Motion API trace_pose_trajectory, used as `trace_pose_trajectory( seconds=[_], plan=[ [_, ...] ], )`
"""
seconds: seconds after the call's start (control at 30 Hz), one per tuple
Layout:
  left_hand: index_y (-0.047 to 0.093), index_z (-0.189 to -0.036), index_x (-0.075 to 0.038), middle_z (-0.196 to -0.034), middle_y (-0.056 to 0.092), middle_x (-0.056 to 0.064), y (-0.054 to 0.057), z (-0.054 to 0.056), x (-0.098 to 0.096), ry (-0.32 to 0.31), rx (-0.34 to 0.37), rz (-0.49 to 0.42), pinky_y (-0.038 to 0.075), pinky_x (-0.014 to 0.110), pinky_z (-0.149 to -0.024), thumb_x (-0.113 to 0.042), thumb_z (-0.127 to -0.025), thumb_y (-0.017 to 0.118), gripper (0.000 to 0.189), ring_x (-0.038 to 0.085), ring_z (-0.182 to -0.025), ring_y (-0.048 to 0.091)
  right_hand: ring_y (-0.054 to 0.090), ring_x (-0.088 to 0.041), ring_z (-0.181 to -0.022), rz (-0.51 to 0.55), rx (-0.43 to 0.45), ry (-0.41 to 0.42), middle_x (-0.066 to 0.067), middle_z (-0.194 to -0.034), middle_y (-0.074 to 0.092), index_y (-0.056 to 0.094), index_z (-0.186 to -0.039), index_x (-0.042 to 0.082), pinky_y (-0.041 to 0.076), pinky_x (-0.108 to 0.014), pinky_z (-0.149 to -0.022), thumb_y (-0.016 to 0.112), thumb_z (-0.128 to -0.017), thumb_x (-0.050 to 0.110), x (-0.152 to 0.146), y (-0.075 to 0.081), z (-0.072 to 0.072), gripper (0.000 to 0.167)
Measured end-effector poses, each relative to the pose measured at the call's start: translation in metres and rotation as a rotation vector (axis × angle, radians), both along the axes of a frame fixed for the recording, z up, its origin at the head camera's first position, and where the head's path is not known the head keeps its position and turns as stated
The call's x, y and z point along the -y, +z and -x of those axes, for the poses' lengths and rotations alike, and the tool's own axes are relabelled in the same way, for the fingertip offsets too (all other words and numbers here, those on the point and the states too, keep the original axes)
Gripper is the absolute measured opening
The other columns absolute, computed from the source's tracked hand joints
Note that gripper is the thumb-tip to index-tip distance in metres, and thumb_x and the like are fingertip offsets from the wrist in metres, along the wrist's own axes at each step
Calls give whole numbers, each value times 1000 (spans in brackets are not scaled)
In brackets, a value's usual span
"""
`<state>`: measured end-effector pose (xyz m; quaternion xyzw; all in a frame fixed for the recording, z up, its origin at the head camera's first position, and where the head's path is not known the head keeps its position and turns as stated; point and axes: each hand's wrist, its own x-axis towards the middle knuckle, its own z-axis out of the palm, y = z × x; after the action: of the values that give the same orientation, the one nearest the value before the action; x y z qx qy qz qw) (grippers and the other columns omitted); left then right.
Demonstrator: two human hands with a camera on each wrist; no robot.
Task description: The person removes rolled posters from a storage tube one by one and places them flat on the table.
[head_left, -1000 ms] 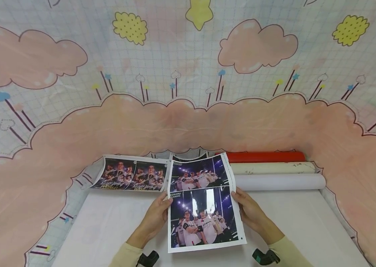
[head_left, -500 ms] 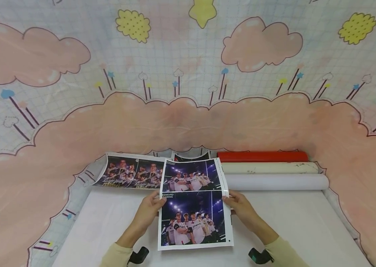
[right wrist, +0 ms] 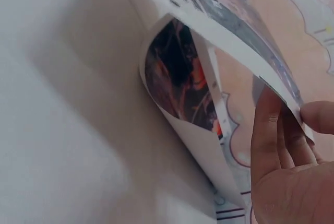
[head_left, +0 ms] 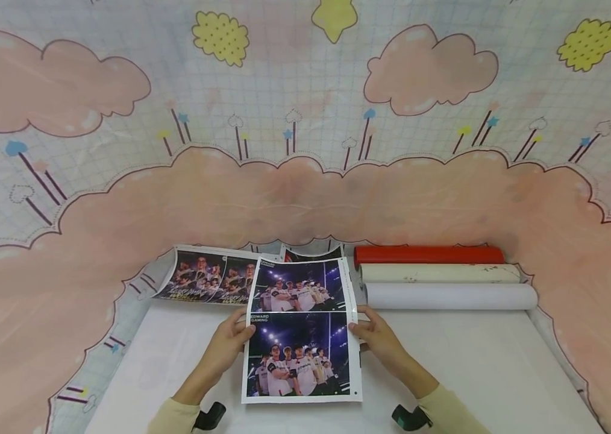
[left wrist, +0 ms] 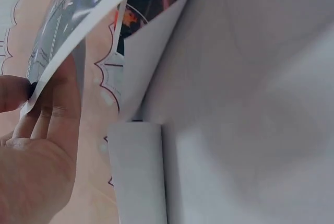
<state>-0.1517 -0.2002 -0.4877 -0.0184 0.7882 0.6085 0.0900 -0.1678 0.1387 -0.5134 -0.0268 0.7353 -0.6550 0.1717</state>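
A glossy printed photo sheet [head_left: 300, 355] with two group pictures, one above the other, is held up over the white table. My left hand [head_left: 225, 346] pinches its left edge, thumb on the front and fingers behind. On the opposite edge my right hand [head_left: 384, 343] pinches the sheet the same way. Both wrist views show the sheet bowed between thumb and fingers: the left hand [left wrist: 42, 130] grips one margin, the right hand [right wrist: 292, 156] the other. Behind it lies another printed sheet [head_left: 191, 277] with two dark posters, partly covered by the held one.
Red [head_left: 427, 254], cream [head_left: 441, 273] and white [head_left: 452, 296] rolls lie side by side at the back right of the white tabletop [head_left: 468, 367]. A curled dark print [head_left: 311, 252] peeks out behind the held sheet. A cloud-patterned cloth [head_left: 305, 199] rises behind the table.
Both hands have shifted left in view with the photo sheet between them. The sheet now overlaps more of the poster print, and the left ends of the rolls have come into sight.
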Motion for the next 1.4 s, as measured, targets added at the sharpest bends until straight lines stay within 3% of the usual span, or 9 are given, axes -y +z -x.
trace_pose_trajectory(
  seconds=[0.23,0.57,0.83,1.0,1.23,1.4],
  plan=[
    [41,-144,-8,-120,68,23,-2,1,11,17,-6,20,56,28,-70,-7,-100,52,46,19,-85,70,72,-20,-85,6,-21,49,-20,-117,70,43,-138,7,59,-34,-71,58,-99,25,12,1,-3,45],
    [40,-145,-8,-124,66,24,-8,1,36,72,-5,110,56,26,-73,-9,-100,53,46,18,-88,72,70,-18,-75,30,-27,128,-16,-100,74,58,-115,-2,60,-34,-64,55,-101,21,32,-5,-8,28],
    [38,-146,-13,-123,66,25,-6,-2,45,85,13,111,57,29,-70,-10,-99,54,50,20,-87,72,69,-18,-76,17,-52,88,-17,-102,73,52,-127,2,60,-36,-64,55,-100,18,42,-6,-9,32],
    [39,-145,-14,-114,70,21,-1,-4,33,51,20,84,57,30,-66,-9,-99,55,49,19,-79,71,67,-16,-69,-42,-94,-45,-18,-100,74,55,-120,0,58,-33,-61,54,-101,22,36,-1,-7,29],
    [45,-138,-14,-105,74,18,1,0,-1,18,7,70,56,30,-63,-10,-98,56,42,18,-76,70,66,-15,-67,-153,-105,-177,-17,-96,75,60,-116,0,57,-31,-59,56,-100,18,6,4,-1,24],
    [45,-130,-7,-99,74,19,-7,3,-31,-80,-1,18,58,34,-61,-8,-97,56,35,21,-71,70,67,-15,-70,-241,-82,-227,-15,-96,75,61,-118,0,56,-29,-59,56,-99,17,-25,5,4,26]
  ],
)
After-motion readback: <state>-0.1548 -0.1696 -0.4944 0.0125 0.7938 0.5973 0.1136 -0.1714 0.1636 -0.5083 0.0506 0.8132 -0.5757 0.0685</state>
